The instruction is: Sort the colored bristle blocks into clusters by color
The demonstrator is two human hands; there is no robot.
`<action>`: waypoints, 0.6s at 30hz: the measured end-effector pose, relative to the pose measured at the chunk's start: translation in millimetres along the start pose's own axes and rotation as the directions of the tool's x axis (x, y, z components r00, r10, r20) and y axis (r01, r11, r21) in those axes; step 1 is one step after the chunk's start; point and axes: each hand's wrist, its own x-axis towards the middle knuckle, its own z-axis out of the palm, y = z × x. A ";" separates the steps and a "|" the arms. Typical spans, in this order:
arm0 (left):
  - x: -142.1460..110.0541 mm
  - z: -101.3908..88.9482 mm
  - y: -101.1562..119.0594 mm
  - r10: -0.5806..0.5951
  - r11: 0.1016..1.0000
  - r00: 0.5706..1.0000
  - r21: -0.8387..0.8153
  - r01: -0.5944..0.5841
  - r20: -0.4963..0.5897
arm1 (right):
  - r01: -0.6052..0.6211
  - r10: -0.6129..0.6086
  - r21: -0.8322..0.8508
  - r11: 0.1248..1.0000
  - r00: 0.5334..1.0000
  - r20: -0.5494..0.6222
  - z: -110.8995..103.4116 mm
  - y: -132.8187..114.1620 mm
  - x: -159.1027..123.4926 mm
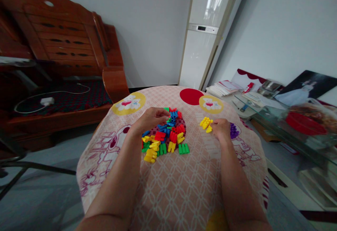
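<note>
A mixed pile of plastic toy building blocks point(164, 132), in red, blue, green and yellow tube-like shapes, lies on the round table's cloth. Over its far left part reaches my left hand point(155, 116), fingers bent and drawn together at the tips; whatever is between them is hidden. To the right, my right hand point(221, 128) is closed with its fingertips at a small group of yellow blocks point(205, 123), seemingly gripping one at the near edge. Purple blocks point(233, 131) sit just beyond that hand, partly covered by it. A green block point(183, 149) lies at the pile's near right edge.
The patterned tablecloth point(179, 189) covers the round table. A glass-topped stand point(289, 125) with papers, a red bowl point(305, 123) and a photo is close on the right. A wooden bench point(63, 45) stands left, and a tall white air conditioner point(197, 52) behind.
</note>
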 end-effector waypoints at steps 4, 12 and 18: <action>0.6 -3.0 -4.9 0.007 1.000 1.000 0.005 -0.007 -0.002 | -0.003 0.003 -0.003 1.000 1.000 -0.027 8.5 1.0 1.0; -0.5 -5.8 -3.9 0.000 1.000 1.000 0.019 0.000 -0.017 | 0.027 -0.028 -0.006 1.000 0.995 -0.094 2.6 -6.9 -1.5; -5.1 -13.3 -1.4 0.013 1.000 0.991 0.004 -0.013 -0.134 | 0.212 -0.200 0.117 0.970 0.974 -0.106 -11.4 -50.2 -21.4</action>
